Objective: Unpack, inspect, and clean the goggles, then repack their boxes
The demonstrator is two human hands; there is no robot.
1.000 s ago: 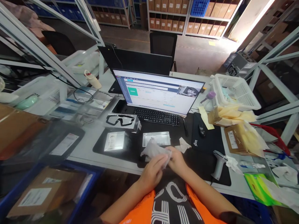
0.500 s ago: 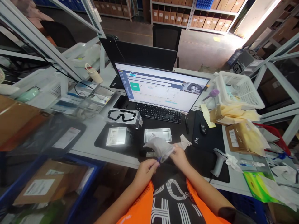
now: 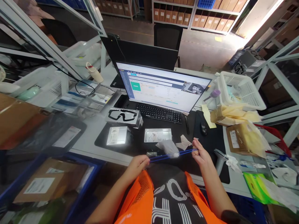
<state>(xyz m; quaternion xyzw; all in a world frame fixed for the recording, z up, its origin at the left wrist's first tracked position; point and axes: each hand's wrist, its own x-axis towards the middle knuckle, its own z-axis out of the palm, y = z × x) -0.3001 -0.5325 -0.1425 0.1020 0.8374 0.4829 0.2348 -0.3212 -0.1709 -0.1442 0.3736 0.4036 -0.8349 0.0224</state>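
A small pale grey drawstring pouch (image 3: 170,147) hangs bunched between my hands at the front of the desk mat. Blue drawstrings (image 3: 185,151) stretch out from it to both sides. My left hand (image 3: 138,164) pinches the cord on the left, and my right hand (image 3: 199,151) grips it at the other end, past the mat's middle. Just behind the pouch lies an open, shallow silver box (image 3: 157,136) with something small and pale inside. Beside the pouch is a crumpled piece of tissue (image 3: 184,142).
A silver box with glasses pictured on it (image 3: 123,117) and a smaller white box (image 3: 116,136) stand left. Behind are a keyboard (image 3: 158,113) and a monitor (image 3: 161,87). To the right lie a mouse (image 3: 203,128), a scanner (image 3: 220,161) and yellow-wrapped parcels (image 3: 249,137).
My hands have moved apart, the right one outward to the right, the left one slightly left. The blue cords are now drawn out long, and the pouch hangs between them, gathered up.
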